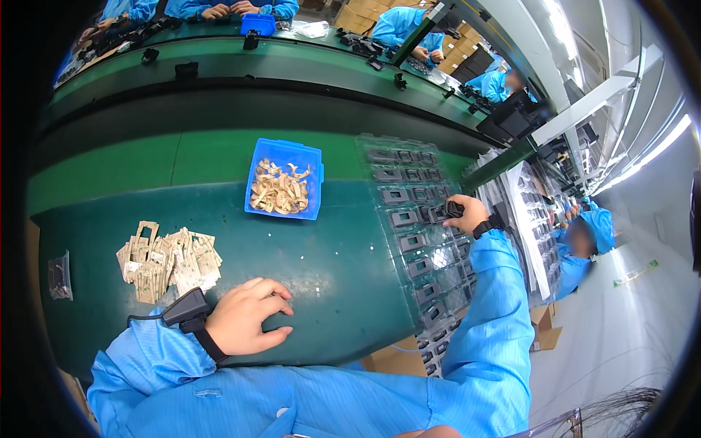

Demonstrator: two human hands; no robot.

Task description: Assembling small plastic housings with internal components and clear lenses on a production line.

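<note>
My right hand [471, 213] reaches out over a clear plastic tray [371, 162] on the right. Its fingers are closed on a small black plastic part [454, 209], which is partly covered by them. Rows of dark frame-shaped parts [412, 241] lie in the tray's pockets. Palm down on the green table [350, 292], my left hand [250, 317] holds nothing, its fingers loosely curled and apart. A pile of beige frame-shaped adhesive pieces [168, 263] lies just beyond that wrist. Farther off stands a blue bin [318, 157] filled with curled beige peeled strips.
At the far left lies a small clear bag [60, 276] with dark contents. A green post [500, 164] rises beyond the tray, beside stacked trays and white sheets [527, 219]. Across the long dark belt [255, 102], several people in blue work with black parts.
</note>
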